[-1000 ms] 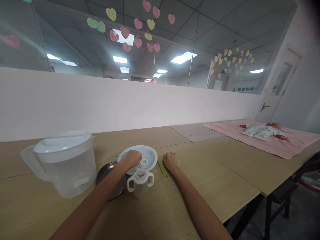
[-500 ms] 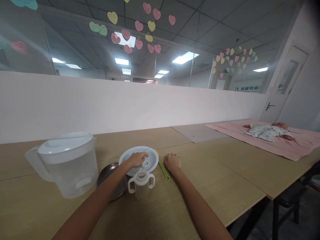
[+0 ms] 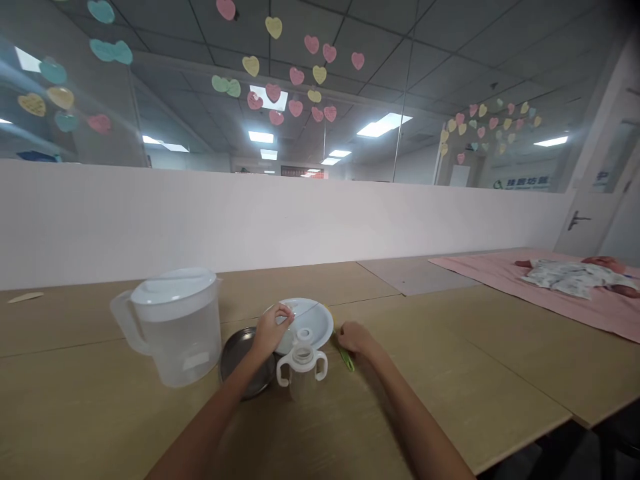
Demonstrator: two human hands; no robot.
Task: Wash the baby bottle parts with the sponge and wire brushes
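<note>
My left hand (image 3: pixel 273 330) is over the left side of a white plate (image 3: pixel 323 327), its thumb and fingers pinched together; what they hold, if anything, is too small to make out. A small white ring-shaped part (image 3: pixel 304 334) lies on the plate. My right hand (image 3: pixel 355 337) is closed on a slim green-handled tool (image 3: pixel 346 360) on the table, right of the plate; its far end is hidden. In front of the plate an uncapped baby bottle (image 3: pixel 303 377) with two white side handles stands upright. A round metal dish (image 3: pixel 237 360) sits partly under my left forearm.
A large lidded translucent pitcher (image 3: pixel 185 340) stands at the left on the wooden table (image 3: pixel 450 373). Far right, a baby-like figure in a patterned white garment (image 3: pixel 565 277) lies on a pink cloth (image 3: pixel 490 273). A white wall (image 3: pixel 300 220) with glass above runs behind.
My left hand has lifted slightly from the middle of the plate toward its left side. My right hand, beside the green tool before, has closed on it. The view has turned left.
</note>
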